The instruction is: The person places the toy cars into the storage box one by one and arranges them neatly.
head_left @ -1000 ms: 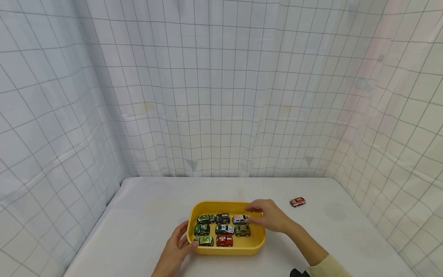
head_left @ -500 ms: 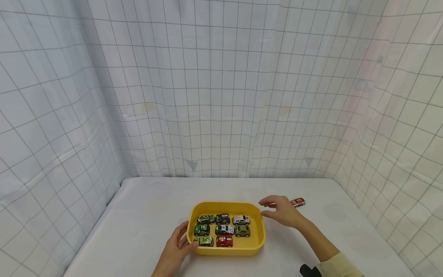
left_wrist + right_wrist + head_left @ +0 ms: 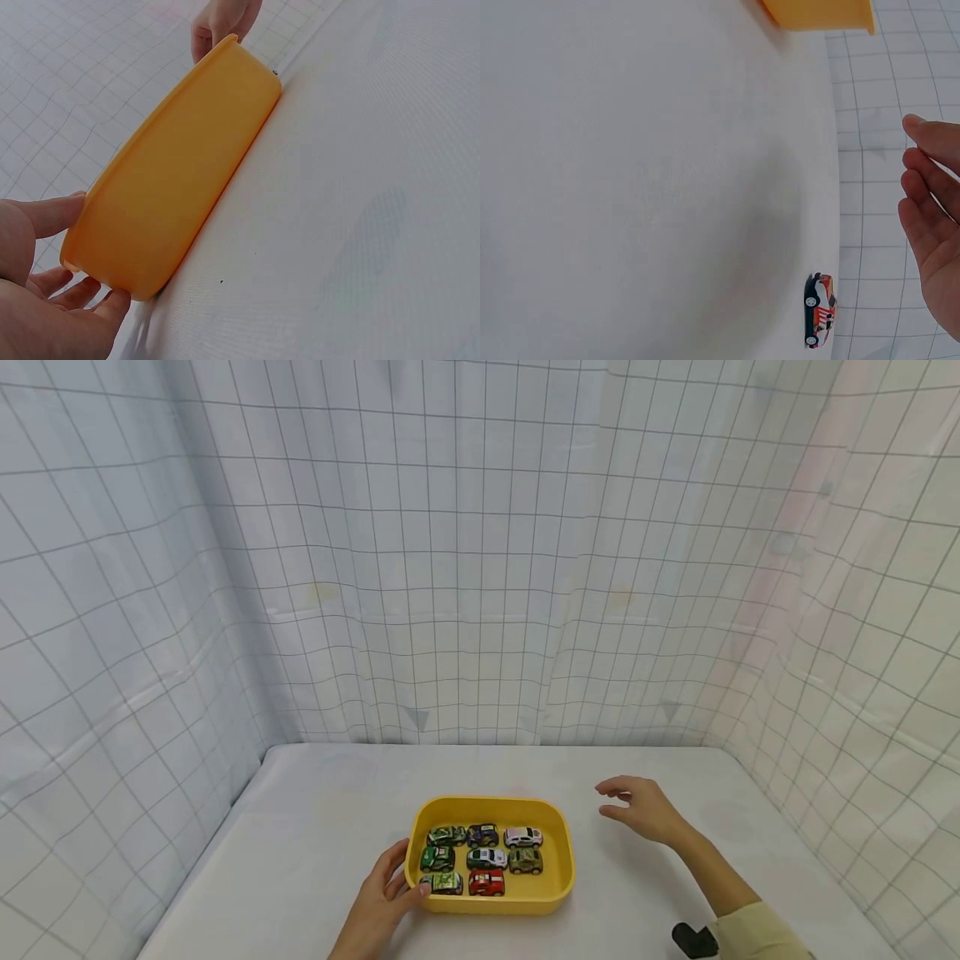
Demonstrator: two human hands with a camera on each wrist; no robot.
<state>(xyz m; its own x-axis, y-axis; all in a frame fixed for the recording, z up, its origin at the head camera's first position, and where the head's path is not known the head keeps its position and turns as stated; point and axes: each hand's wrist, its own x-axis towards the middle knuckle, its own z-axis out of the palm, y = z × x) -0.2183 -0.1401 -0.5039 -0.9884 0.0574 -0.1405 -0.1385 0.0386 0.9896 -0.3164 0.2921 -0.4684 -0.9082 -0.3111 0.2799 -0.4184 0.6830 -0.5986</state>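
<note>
A yellow tray (image 3: 498,906) stands on the white table with several small toy cars in it, among them a red car (image 3: 487,882) and a white car (image 3: 522,837). My left hand (image 3: 381,897) grips the tray's left side, thumb over the rim and fingers outside, as the left wrist view (image 3: 67,307) also shows. To the right of the tray, my right hand (image 3: 647,810) is above the table, fingers relaxed and holding nothing. One red-and-white toy car (image 3: 821,311) lies on the table near it; in the head view that hand hides it.
The white table (image 3: 315,827) is bounded by white gridded cloth (image 3: 480,635) at the back and both sides. Inside the tray, the toy cars stand in loose rows, mostly toward the left and middle.
My right hand has withdrawn from the tray over the white car and moved right, now covering the lone red-and-white car in the head view. My left hand and the tray have stayed put.
</note>
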